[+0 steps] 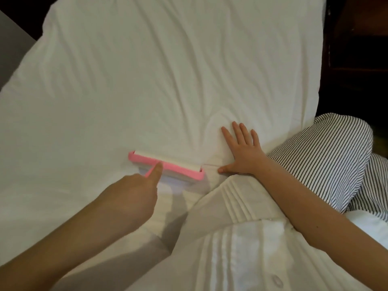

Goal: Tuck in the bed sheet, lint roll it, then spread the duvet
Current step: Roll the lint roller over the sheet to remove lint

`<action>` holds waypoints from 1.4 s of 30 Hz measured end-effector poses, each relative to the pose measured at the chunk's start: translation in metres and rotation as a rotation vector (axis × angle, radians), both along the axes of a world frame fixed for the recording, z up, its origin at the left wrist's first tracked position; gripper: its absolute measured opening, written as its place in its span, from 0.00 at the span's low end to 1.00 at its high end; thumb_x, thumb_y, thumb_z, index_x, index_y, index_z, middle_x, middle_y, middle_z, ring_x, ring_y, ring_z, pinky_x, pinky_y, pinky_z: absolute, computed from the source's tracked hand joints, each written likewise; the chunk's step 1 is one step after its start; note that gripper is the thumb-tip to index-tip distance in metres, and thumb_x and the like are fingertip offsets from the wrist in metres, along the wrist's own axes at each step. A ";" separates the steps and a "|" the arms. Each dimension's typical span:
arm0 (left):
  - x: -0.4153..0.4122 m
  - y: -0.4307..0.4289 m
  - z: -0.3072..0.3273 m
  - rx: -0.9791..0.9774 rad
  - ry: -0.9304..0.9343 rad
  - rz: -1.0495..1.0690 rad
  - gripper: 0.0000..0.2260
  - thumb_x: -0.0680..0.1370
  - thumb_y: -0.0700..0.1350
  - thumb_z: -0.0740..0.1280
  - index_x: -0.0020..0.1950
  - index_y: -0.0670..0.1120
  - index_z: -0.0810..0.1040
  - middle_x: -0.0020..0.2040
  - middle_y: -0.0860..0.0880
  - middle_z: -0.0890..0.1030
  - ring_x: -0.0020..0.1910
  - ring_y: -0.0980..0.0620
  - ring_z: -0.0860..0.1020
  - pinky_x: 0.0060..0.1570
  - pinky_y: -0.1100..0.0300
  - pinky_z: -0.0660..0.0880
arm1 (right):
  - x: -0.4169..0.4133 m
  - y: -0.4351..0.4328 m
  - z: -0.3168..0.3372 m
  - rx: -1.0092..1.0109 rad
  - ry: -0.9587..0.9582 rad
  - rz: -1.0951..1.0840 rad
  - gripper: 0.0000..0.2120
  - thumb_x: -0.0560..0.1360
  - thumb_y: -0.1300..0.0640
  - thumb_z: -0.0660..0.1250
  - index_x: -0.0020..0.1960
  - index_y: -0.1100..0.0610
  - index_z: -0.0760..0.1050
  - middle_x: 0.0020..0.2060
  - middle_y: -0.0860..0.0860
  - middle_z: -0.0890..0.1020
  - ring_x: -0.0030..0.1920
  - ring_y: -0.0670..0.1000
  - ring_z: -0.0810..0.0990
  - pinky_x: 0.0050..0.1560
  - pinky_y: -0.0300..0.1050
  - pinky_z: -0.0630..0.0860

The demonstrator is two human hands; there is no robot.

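A white bed sheet (168, 70) covers the mattress and fills most of the head view, with soft creases across it. A pink lint roller (178, 168) with a white roll lies on the sheet near the middle. My left hand (134, 192) grips its handle, with the index finger stretched along the handle toward the pink frame. My right hand (241, 152) lies flat on the sheet just right of the roller, fingers spread and thumb pointing at the roller's end. White pleated fabric with a button (252, 238) fills the lower middle; whether it is the duvet or clothing I cannot tell.
A black-and-white striped cloth (336, 156) bulges at the right beside my right arm. Dark wooden furniture (357, 59) stands past the bed's right edge. A grey floor or wall patch (12, 45) shows at the upper left corner.
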State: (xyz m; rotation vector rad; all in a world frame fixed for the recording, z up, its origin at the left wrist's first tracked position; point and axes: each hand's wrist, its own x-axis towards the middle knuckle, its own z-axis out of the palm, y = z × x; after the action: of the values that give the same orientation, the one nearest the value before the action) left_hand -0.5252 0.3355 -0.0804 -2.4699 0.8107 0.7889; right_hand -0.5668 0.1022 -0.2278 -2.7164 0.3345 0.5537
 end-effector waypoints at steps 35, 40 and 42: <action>0.092 -0.172 -0.073 -0.691 0.087 0.014 0.28 0.81 0.42 0.55 0.78 0.50 0.46 0.43 0.38 0.76 0.46 0.38 0.76 0.39 0.57 0.67 | -0.030 -0.054 0.015 -0.122 0.108 -0.344 0.48 0.71 0.36 0.64 0.77 0.51 0.38 0.77 0.53 0.43 0.76 0.58 0.42 0.73 0.58 0.41; 0.040 -0.079 -0.045 -0.574 0.169 0.023 0.28 0.80 0.43 0.59 0.77 0.55 0.51 0.39 0.42 0.76 0.42 0.44 0.77 0.41 0.56 0.71 | -0.028 -0.055 0.013 -0.109 0.094 -0.337 0.47 0.71 0.37 0.65 0.77 0.53 0.40 0.76 0.55 0.44 0.76 0.57 0.43 0.73 0.57 0.42; 0.019 -0.053 -0.044 -0.547 0.231 0.045 0.30 0.80 0.44 0.59 0.76 0.59 0.48 0.30 0.50 0.69 0.31 0.51 0.72 0.37 0.57 0.69 | -0.027 -0.055 0.013 -0.124 0.084 -0.326 0.47 0.71 0.37 0.65 0.77 0.54 0.40 0.76 0.56 0.44 0.76 0.57 0.44 0.73 0.57 0.43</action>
State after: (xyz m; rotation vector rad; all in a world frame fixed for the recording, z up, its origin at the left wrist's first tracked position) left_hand -0.5060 0.2829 -0.1249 -2.9114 1.1890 0.9873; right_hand -0.5937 0.0477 -0.2147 -2.6779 0.8406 0.5691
